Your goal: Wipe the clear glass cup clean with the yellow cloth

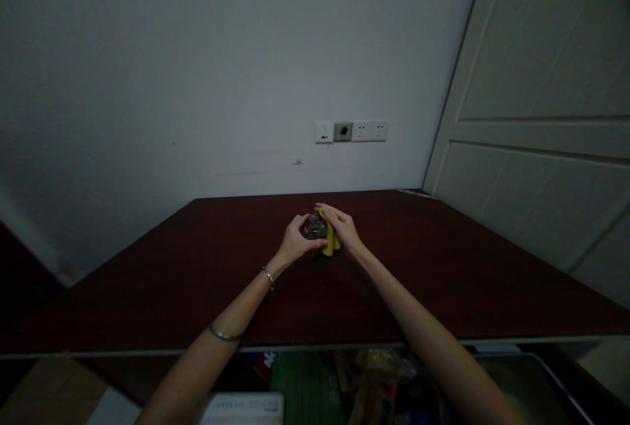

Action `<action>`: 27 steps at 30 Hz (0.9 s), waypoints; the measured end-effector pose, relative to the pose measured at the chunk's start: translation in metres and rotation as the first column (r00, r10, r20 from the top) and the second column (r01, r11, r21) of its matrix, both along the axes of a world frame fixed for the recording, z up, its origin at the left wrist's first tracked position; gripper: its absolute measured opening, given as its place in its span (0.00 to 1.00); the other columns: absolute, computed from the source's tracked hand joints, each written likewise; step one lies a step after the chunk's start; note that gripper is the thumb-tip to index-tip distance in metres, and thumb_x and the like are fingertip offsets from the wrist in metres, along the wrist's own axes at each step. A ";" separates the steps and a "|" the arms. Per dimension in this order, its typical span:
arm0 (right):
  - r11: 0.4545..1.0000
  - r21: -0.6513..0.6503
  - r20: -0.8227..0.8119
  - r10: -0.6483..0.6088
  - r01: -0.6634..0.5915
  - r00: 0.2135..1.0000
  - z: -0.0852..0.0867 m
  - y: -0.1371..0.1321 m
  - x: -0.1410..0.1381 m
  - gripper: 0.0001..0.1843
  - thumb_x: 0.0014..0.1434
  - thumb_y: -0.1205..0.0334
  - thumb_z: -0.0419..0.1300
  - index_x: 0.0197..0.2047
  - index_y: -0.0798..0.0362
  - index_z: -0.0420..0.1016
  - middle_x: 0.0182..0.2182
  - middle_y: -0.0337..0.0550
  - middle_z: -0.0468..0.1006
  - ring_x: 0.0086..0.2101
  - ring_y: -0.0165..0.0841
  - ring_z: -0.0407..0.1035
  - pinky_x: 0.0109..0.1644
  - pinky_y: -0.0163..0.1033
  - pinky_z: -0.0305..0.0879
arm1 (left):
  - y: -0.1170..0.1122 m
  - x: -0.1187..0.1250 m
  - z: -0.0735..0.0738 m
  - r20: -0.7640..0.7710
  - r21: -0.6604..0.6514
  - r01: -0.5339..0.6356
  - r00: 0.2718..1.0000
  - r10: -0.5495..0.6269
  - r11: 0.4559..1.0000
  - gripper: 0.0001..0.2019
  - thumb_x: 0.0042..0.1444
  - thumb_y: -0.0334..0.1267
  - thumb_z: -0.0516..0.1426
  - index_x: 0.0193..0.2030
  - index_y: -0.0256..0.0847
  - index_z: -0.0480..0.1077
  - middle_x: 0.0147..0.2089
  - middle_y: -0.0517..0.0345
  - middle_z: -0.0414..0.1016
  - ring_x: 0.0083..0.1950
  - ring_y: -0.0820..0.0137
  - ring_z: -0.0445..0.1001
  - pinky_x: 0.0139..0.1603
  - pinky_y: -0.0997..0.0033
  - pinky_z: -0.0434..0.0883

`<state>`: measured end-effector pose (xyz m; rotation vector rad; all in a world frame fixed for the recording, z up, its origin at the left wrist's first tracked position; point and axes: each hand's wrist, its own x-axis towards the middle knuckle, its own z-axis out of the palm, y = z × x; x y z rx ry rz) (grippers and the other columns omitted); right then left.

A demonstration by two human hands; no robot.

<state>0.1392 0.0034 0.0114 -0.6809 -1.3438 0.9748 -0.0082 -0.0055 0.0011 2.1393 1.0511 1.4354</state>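
Both my arms reach forward over a dark red-brown table [197, 267]. My left hand [295, 240] is curled around a small dark, shiny object [314, 227], perhaps clear glass; I cannot make out what it is. My right hand [344, 228] presses a yellow cloth [329, 241] against that object from the right, fingers closed over the cloth. The two hands meet near the table's middle. A thin bracelet circles my left wrist, and a second one sits further up the forearm.
A white wall stands behind the table with a row of sockets and a switch [350, 131]. A pale panelled door [541, 117] rises at the right. Below the table's near edge lie assorted packages [315, 385] and a white box [243, 408].
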 end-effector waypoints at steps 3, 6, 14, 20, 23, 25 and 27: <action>0.994 -0.071 -0.010 0.079 -0.080 0.997 0.001 0.000 0.001 0.24 0.49 0.49 0.60 0.47 0.52 0.73 0.45 0.45 0.76 0.44 0.37 0.70 0.49 0.41 0.66 | 0.001 -0.002 0.001 -0.040 0.044 -0.022 0.999 0.024 0.999 0.29 0.34 0.47 0.66 0.43 0.36 0.67 0.37 0.56 0.66 0.40 0.66 0.68 0.43 0.66 0.67; 0.986 -0.103 -0.013 0.133 -0.134 0.991 0.003 -0.003 0.003 0.26 0.46 0.52 0.63 0.49 0.51 0.71 0.44 0.44 0.76 0.42 0.36 0.71 0.45 0.39 0.67 | 0.001 -0.003 0.001 -0.064 0.085 -0.025 0.998 0.030 0.996 0.30 0.35 0.49 0.66 0.45 0.36 0.66 0.38 0.55 0.66 0.41 0.66 0.68 0.43 0.66 0.67; 0.990 -0.139 0.011 0.026 -0.025 1.000 0.006 -0.003 0.002 0.26 0.42 0.53 0.65 0.45 0.55 0.74 0.40 0.46 0.78 0.40 0.37 0.72 0.46 0.42 0.67 | 0.001 -0.004 -0.001 -0.136 0.032 0.006 0.991 -0.001 0.999 0.29 0.38 0.50 0.64 0.46 0.37 0.65 0.40 0.54 0.68 0.43 0.64 0.69 0.46 0.63 0.66; 0.975 -0.220 -0.017 -0.038 0.033 0.999 0.002 -0.003 -0.001 0.23 0.40 0.53 0.66 0.39 0.57 0.76 0.37 0.47 0.79 0.36 0.37 0.73 0.43 0.41 0.68 | 0.009 -0.008 -0.008 -0.123 -0.050 0.072 0.989 -0.078 0.996 0.39 0.42 0.49 0.62 0.59 0.37 0.54 0.55 0.43 0.61 0.57 0.58 0.61 0.57 0.56 0.58; 0.960 -0.279 -0.037 0.007 -0.017 0.999 -0.002 -0.001 -0.001 0.22 0.41 0.52 0.66 0.38 0.57 0.77 0.35 0.46 0.79 0.33 0.35 0.73 0.39 0.38 0.68 | 0.009 -0.008 -0.008 -0.101 -0.078 0.132 0.985 -0.140 0.988 0.49 0.37 0.48 0.65 0.64 0.37 0.44 0.62 0.40 0.53 0.62 0.55 0.55 0.61 0.54 0.53; 0.950 -0.305 -0.081 0.045 -0.068 0.996 -0.004 0.001 0.000 0.21 0.42 0.52 0.65 0.38 0.57 0.77 0.36 0.46 0.79 0.33 0.33 0.73 0.37 0.35 0.68 | 0.007 -0.007 -0.006 -0.105 -0.077 0.174 0.978 -0.182 0.982 0.53 0.33 0.46 0.67 0.65 0.38 0.43 0.63 0.39 0.51 0.63 0.54 0.53 0.62 0.54 0.52; 0.939 -0.326 -0.126 0.076 -0.114 0.989 -0.006 0.004 0.001 0.20 0.43 0.52 0.65 0.38 0.56 0.77 0.35 0.45 0.79 0.31 0.31 0.72 0.35 0.33 0.67 | 0.004 -0.007 -0.003 -0.118 -0.065 0.192 0.973 -0.198 0.979 0.54 0.31 0.45 0.67 0.64 0.39 0.44 0.64 0.40 0.51 0.64 0.54 0.52 0.63 0.54 0.52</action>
